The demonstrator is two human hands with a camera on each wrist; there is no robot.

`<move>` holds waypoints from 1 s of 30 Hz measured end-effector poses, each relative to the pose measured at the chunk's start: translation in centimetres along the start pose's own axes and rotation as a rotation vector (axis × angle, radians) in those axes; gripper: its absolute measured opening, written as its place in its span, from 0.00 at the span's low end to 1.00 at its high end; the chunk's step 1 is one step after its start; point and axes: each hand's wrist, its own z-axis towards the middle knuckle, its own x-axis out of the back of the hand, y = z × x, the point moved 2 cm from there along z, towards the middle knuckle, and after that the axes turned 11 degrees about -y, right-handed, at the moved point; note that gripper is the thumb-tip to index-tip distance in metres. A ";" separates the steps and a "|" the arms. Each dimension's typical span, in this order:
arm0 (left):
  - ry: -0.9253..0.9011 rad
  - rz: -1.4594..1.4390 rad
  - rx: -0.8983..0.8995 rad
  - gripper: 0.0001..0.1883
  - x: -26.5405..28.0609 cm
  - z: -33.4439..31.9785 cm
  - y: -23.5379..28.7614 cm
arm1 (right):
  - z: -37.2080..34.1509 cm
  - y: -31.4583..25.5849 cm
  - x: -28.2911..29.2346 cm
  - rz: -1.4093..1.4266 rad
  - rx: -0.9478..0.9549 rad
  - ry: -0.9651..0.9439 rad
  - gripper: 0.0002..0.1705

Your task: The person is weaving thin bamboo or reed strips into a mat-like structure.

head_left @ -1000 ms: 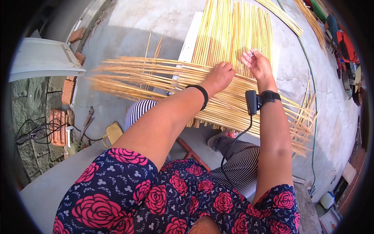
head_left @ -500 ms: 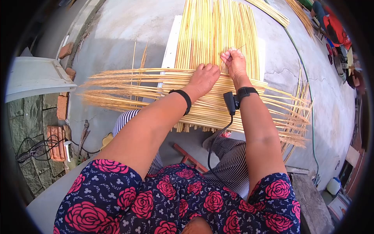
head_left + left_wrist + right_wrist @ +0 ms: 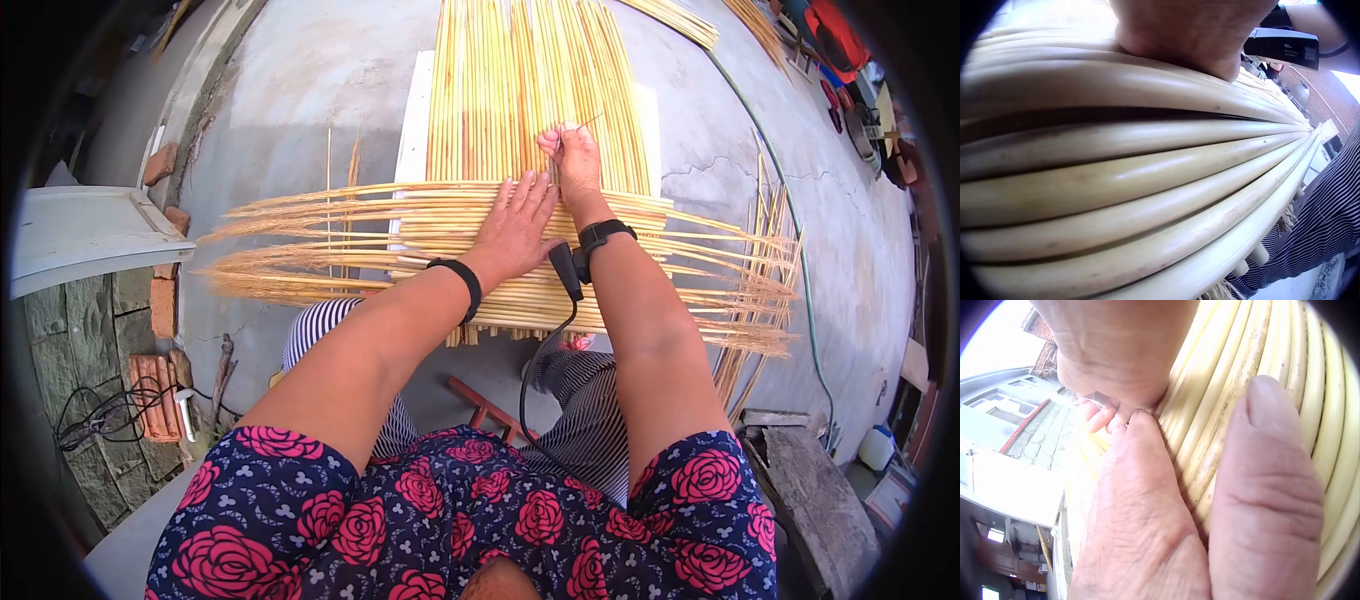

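My left hand [image 3: 515, 225] rests flat on a layer of crosswise reed stalks [image 3: 430, 232], its fingers nearly straight and pointing at the layer's far edge. Just beyond it, my right hand [image 3: 577, 165] pinches a thin dark strand [image 3: 594, 119] close over the lengthwise reeds [image 3: 500, 90]; whether this is wire or thread I cannot tell. In the right wrist view the left thumb [image 3: 1266, 494] lies large beside the stalks, near the right fingertips [image 3: 1099, 416]. Smooth pale stalks [image 3: 1116, 175] fill the left wrist view.
Feathery reed heads [image 3: 260, 275] stick out left of the mat, with more [image 3: 770, 335] at the right. A white board [image 3: 414, 130] shows under the reeds. A green hose [image 3: 775, 165] runs along the concrete floor, and a red wooden frame [image 3: 485, 408] stands between the legs.
My left hand has flattened, its fingers now stretched out over the crosswise stalks. The right hand has come lower and closer to the left, still pinching the strand. The head view has shifted.
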 end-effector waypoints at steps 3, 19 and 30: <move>-0.009 0.010 0.019 0.39 0.1 0.1 0.1 | -0.2 -0.3 0.1 0.006 -0.020 -0.011 0.11; -0.018 0.083 -0.011 0.40 0.3 0.3 0.0 | 0.4 -3.0 -2.8 -0.210 0.017 -0.204 0.13; -0.002 0.039 -0.001 0.39 0.3 0.1 -0.1 | 0.1 -3.3 -1.1 -0.296 0.070 -0.155 0.13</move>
